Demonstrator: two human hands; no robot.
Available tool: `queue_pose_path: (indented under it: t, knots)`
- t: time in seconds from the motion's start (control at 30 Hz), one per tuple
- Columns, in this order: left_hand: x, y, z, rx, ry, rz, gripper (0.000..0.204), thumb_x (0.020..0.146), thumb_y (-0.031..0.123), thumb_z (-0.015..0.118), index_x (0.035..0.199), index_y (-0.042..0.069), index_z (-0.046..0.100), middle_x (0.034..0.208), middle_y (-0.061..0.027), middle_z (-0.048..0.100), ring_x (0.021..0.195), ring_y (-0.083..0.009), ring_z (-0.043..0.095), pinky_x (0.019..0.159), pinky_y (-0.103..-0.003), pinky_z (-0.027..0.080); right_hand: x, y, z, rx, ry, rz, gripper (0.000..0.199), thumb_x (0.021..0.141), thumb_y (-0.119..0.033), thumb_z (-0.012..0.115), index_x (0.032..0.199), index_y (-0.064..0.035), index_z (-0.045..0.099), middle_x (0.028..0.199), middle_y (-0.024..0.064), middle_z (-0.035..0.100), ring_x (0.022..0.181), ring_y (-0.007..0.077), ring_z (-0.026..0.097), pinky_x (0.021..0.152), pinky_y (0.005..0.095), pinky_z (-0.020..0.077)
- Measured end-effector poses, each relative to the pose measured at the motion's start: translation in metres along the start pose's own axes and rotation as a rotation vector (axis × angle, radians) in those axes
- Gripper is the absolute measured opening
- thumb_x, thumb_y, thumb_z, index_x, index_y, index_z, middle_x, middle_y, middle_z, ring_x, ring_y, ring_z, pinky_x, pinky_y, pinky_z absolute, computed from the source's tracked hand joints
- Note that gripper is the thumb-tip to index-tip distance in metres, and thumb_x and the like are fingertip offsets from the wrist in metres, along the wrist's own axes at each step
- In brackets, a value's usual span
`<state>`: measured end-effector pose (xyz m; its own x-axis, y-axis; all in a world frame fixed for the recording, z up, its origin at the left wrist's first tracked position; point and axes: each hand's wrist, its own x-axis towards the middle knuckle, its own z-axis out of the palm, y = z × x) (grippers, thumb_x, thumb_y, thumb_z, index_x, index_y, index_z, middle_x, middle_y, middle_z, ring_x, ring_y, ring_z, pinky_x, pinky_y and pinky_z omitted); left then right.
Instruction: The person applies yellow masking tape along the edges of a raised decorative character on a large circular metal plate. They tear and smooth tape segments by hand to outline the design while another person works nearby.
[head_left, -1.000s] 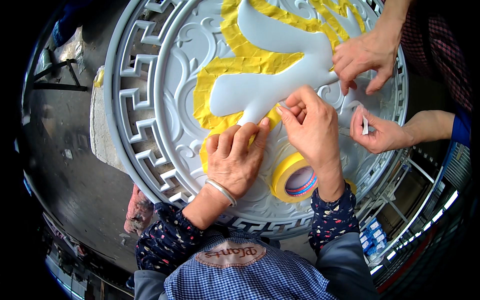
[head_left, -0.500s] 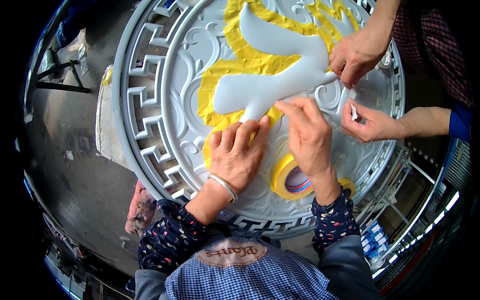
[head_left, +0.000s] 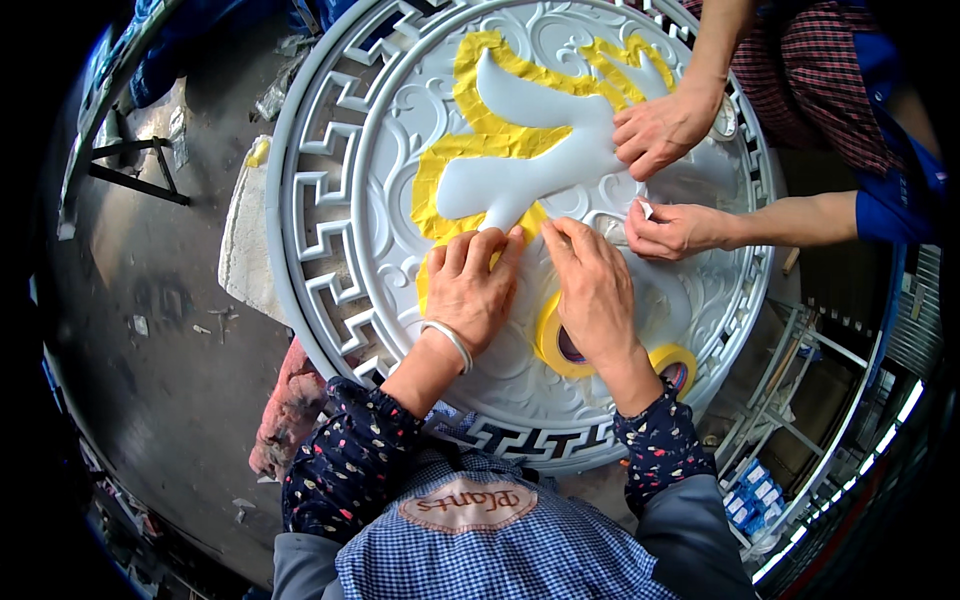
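A large round grey relief panel (head_left: 400,215) with a key-pattern rim lies under both hands. Yellow masking tape (head_left: 430,185) outlines its smooth raised shape. My left hand (head_left: 470,285), a light bangle at its wrist, rests with fingers spread on the tape below that shape. Just right of it, my right hand (head_left: 595,290) has thumb and fingertips closed at the strip's edge. A roll of yellow tape (head_left: 550,340) sits beneath my right hand, partly covered. A second yellow roll (head_left: 673,366) lies by my right wrist.
Across the panel, a co-worker's upper hand (head_left: 668,130) presses the raised shape; the other hand (head_left: 668,230) pinches a small white piece. A metal rack (head_left: 790,400) stands lower right. A white slab (head_left: 245,240) and a stained pink cloth (head_left: 290,410) are left.
The view has shifted, so the panel sits differently in it. My right fingertips have come down closer to my left hand. The second tape roll shows more. The co-worker's hands appear farther left.
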<state>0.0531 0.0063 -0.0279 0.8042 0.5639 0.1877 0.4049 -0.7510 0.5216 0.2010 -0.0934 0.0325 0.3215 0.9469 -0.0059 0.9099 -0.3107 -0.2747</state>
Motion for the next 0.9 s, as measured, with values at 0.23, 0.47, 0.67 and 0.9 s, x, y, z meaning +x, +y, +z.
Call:
queue_pose_path:
  t: [0.23, 0.47, 0.67, 0.9]
  knots:
    - [0.001, 0.002, -0.003, -0.025, 0.065, 0.018, 0.051, 0.086, 0.011, 0.073, 0.136, 0.018, 0.068, 0.121, -0.0034, 0.061, 0.110, -0.0286, 0.058, 0.093, -0.045, 0.045, 0.004, -0.006, -0.014, -0.153, 0.002, 0.038, 0.040, 0.089, -0.003, 0.061, 0.128, -0.0015, 0.068, 0.121, 0.0102, 0.065, 0.112, 0.0289, 0.063, 0.096, 0.0431, 0.0503]
    - [-0.023, 0.009, -0.053, -0.228, 0.142, 0.028, 0.050, 0.082, -0.003, 0.073, 0.130, 0.007, 0.069, 0.121, -0.0124, 0.064, 0.107, -0.0338, 0.062, 0.090, -0.046, 0.050, -0.076, -0.029, -0.057, 0.155, -0.191, 0.123, 0.062, 0.093, -0.011, 0.071, 0.151, -0.0055, 0.050, 0.111, 0.0115, 0.064, 0.107, 0.0313, 0.063, 0.096, 0.0465, 0.0464]
    - [-0.074, 0.035, -0.056, -0.451, -0.123, 0.018, 0.064, 0.081, 0.003, 0.078, 0.142, 0.006, 0.060, 0.124, -0.0147, 0.064, 0.109, -0.0365, 0.063, 0.094, -0.045, 0.052, -0.121, -0.030, -0.013, 0.142, -0.054, 0.046, 0.091, 0.085, -0.001, 0.073, 0.166, -0.0091, 0.031, 0.103, 0.0103, 0.064, 0.100, 0.0309, 0.063, 0.096, 0.0465, 0.0441]
    - [-0.073, 0.059, -0.062, -0.723, -0.061, -0.077, 0.044, 0.081, 0.002, 0.084, 0.120, 0.004, 0.065, 0.106, -0.0130, 0.065, 0.090, -0.0290, 0.070, 0.077, -0.037, 0.058, -0.106, -0.055, -0.056, 0.319, -0.042, -0.016, 0.094, 0.083, 0.002, 0.076, 0.165, -0.0094, 0.033, 0.097, 0.0107, 0.063, 0.091, 0.0317, 0.065, 0.086, 0.0453, 0.0484]
